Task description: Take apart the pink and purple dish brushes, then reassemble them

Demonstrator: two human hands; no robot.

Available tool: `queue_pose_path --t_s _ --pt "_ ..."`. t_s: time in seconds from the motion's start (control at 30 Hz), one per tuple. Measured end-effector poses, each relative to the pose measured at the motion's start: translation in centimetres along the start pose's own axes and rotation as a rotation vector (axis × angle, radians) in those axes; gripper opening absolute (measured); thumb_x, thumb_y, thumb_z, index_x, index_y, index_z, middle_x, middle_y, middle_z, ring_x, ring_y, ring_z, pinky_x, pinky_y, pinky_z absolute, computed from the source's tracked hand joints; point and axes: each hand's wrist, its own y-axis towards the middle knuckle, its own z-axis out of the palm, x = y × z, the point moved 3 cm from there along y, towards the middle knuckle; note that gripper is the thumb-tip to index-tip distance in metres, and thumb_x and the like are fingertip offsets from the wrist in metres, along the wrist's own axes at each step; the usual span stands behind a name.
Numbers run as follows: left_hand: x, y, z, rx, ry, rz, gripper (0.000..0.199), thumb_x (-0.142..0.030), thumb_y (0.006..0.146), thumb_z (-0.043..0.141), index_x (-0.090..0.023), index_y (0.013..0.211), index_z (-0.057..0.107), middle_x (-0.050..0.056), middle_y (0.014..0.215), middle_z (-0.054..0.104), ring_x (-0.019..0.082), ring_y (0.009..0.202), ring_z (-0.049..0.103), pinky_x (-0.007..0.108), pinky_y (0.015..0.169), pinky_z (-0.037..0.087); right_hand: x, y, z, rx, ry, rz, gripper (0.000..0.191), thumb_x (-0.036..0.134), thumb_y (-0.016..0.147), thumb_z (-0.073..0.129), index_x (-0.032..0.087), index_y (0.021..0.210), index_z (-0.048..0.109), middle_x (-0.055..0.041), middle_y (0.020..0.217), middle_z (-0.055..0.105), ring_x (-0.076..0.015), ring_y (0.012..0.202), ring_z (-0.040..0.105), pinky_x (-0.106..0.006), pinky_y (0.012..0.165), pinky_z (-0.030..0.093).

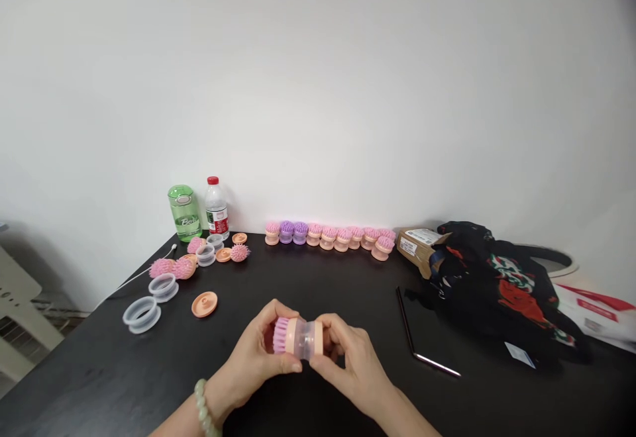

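Observation:
Between my two hands, above the black table (163, 384), a scrub brush (304, 339) lies on its side. Its pink bristles point left, and a clear middle ring joins two peach parts. My left hand (258, 351) is closed round the bristle end. On the right, the fingers of my right hand (350, 357) grip the peach base. Loose parts lie to the left: a peach disc (204, 304), clear rings (142, 314) and pink bristle heads (240, 253). A row of assembled brushes (328, 237), pink and purple, stands along the wall.
At the back left stand a green bottle (185, 214) and a clear bottle with a red cap (217, 209). On the right lie a cardboard box (417, 249), a black patterned cloth bag (501, 291) and a thin bent metal rod (415, 351).

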Motion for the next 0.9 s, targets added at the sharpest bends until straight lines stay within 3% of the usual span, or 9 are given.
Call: queue_pose_path --t_s 0.2,0.3,0.37,0.47,0.57,0.77,0.9 --pt "-0.2 0.0 -0.2 -0.004 0.160 0.132 0.044 -0.034 0.066 0.087 -0.022 0.100 0.061 0.004 0.105 0.060 0.020 0.089 0.057 0.030 0.077 0.046 0.3 -0.3 0.4 0.041 0.071 -0.006 0.020 0.025 0.087 0.057 0.024 0.106 0.051 0.0044 0.075 0.059 -0.0117 0.062 0.056 -0.022 0.057 0.047" --pt "-0.7 0.1 -0.2 0.003 0.393 0.233 0.035 -0.032 0.070 0.084 -0.022 0.097 0.063 0.006 0.105 0.061 0.022 0.090 0.059 0.032 0.080 0.047 -0.4 -0.1 0.5 0.059 -0.022 0.058 0.025 0.019 0.084 0.060 0.024 0.108 0.053 0.0029 0.080 0.063 -0.0138 0.067 0.060 -0.025 0.062 0.051" --pt "-1.0 0.1 -0.2 0.013 0.621 0.286 0.022 -0.027 0.076 0.079 -0.022 0.092 0.065 0.006 0.102 0.062 0.023 0.091 0.059 0.033 0.082 0.047 -0.8 0.2 0.5 0.053 -0.147 0.058 0.035 0.014 0.079 0.065 0.023 0.111 0.056 -0.0029 0.099 0.067 -0.0202 0.088 0.064 -0.033 0.080 0.054" --pt "-1.0 0.1 -0.3 -0.019 0.854 0.283 0.016 -0.023 0.078 0.074 -0.023 0.090 0.064 0.006 0.100 0.060 0.024 0.091 0.059 0.034 0.082 0.049 -0.8 0.6 0.7 0.063 -0.273 -0.063 0.051 0.009 0.074 0.070 0.021 0.122 0.057 -0.0103 0.130 0.058 -0.0285 0.120 0.051 -0.044 0.103 0.045" --pt "-0.1 0.3 -0.6 -0.043 0.926 0.263 0.028 -0.022 0.076 0.073 -0.024 0.102 0.063 0.006 0.104 0.059 0.025 0.094 0.060 0.035 0.083 0.051 -0.9 0.9 1.4 0.063 -0.289 -0.098 0.047 0.004 0.075 0.066 0.021 0.119 0.060 -0.0078 0.121 0.062 -0.0254 0.112 0.051 -0.040 0.098 0.047" --pt "2.8 0.7 -1.7 -0.109 0.919 0.205 0.053 -0.017 0.074 0.069 -0.027 0.123 0.052 0.007 0.114 0.059 0.027 0.103 0.061 0.041 0.089 0.053 -3.0 1.5 2.8 0.034 -0.254 0.055 0.035 0.014 0.067 0.078 0.022 0.099 0.065 -0.0010 0.095 0.068 -0.0219 0.091 0.057 -0.031 0.080 0.049" --pt "3.8 0.8 -2.3 -0.183 0.852 0.209 0.066 -0.021 0.074 0.063 -0.028 0.136 0.042 0.008 0.121 0.054 0.023 0.095 0.061 0.036 0.078 0.057 -5.7 2.7 0.7 -0.144 -0.355 0.255 0.040 0.021 0.060 0.087 0.022 0.096 0.067 0.0009 0.090 0.068 -0.0199 0.086 0.061 -0.027 0.076 0.048"
